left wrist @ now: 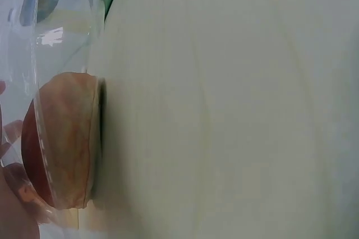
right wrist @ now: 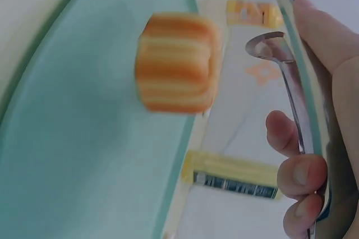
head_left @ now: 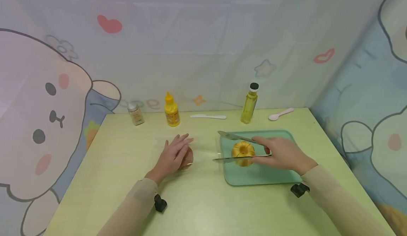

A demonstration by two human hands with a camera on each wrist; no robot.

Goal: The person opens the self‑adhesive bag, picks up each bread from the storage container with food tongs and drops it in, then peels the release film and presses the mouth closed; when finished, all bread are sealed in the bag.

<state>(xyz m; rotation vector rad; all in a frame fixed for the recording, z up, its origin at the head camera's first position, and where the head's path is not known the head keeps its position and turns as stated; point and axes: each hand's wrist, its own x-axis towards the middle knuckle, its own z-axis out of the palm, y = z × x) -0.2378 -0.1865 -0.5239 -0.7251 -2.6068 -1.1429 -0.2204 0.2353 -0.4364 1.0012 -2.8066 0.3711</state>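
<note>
My left hand (head_left: pixel 173 158) rests at a brown round bun (head_left: pixel 188 159), its fingers stretched out over it. A clear plastic sheet or bag (left wrist: pixel 67 42) surrounds the bun in the left wrist view; its full outline is hard to tell. My right hand (head_left: pixel 283 153) grips metal tongs (head_left: pixel 233 136), whose two arms stand spread apart and point left. Below and between those arms sits a golden ring-shaped bread (head_left: pixel 243 149) on a green tray (head_left: pixel 229 179). In the right wrist view the bread (right wrist: pixel 176 62) shows apart from the tongs (right wrist: pixel 286 70).
Along the table's back edge stand a small shaker jar (head_left: pixel 136 115), a yellow squeeze bottle (head_left: pixel 172 114) and an oil bottle (head_left: pixel 249 105) with a black cap. A white plastic knife (head_left: pixel 208 116) and a pink spoon (head_left: pixel 281 114) lie among them. Printed cloth hangs behind.
</note>
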